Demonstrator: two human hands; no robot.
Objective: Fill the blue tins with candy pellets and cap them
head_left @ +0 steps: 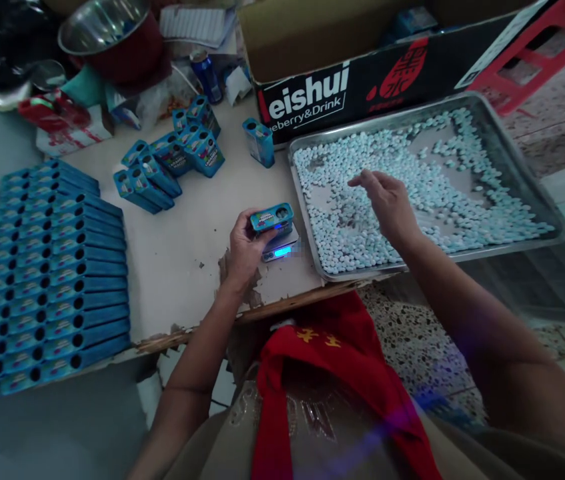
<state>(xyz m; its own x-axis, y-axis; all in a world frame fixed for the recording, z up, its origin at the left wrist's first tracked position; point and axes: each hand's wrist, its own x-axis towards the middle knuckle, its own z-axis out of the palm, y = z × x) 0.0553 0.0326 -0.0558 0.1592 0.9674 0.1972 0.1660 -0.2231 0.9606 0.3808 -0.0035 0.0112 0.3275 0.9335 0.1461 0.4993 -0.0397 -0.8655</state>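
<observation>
My left hand (pixel 247 244) is wrapped around a small blue candy box (pixel 272 217), with a dark round hole at the right of its top. The box is at a small digital scale (pixel 289 238) with a lit blue display; whether it rests on the scale or is held just above it, I cannot tell. Above a metal tray (pixel 492 251) spread with pale mint-coloured candies (pixel 342 240), my right hand (pixel 387 200) has its fingers bent and drawn together. Anything between those fingertips is too small to make out.
Rows of blue boxes (pixel 52 267) stand at the left. Several loose boxes (pixel 162 160) and a single box (pixel 259 143) are farther back. Behind the tray sits a black cardboard carton (pixel 322 100), beside a red plastic stool (pixel 537 63). A can (pixel 205 77) and red bowl (pixel 122 57) stand at the back.
</observation>
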